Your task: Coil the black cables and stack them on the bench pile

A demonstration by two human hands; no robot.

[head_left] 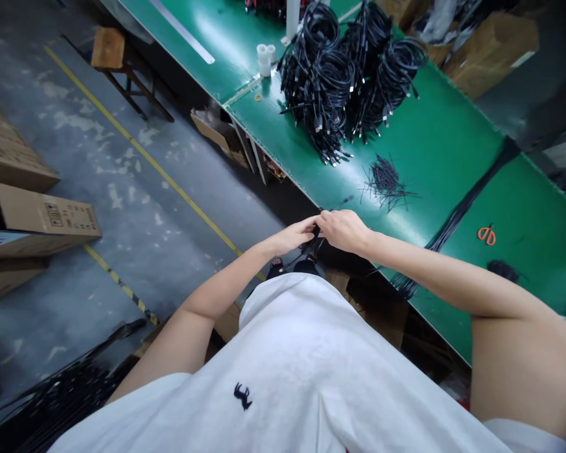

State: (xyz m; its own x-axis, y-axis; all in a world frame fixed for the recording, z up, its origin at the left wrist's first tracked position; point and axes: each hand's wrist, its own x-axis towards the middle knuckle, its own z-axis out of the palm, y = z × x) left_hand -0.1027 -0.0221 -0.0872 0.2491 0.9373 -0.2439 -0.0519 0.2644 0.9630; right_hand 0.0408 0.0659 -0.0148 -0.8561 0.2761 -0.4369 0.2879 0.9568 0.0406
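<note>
My left hand (293, 236) and my right hand (345, 230) meet at the near edge of the green table. Their fingers are closed around a black cable (316, 231), part of which hangs below them. The fingers cover most of it. On the table beyond my right hand lies a loose pile of short black ties (385, 181). Farther back stand several coiled bundles of black cables (332, 82) with metal plugs. To the right, a long bunch of straight black cables (466, 204) runs across the table and over its near edge.
Orange-handled scissors (487, 235) and a small dark heap (502, 270) lie at the right of the green table (434, 138). White plastic spools (264, 60) stand near the cable bundles. Cardboard boxes (42, 217) and a wooden stool (109, 49) are on the floor at left.
</note>
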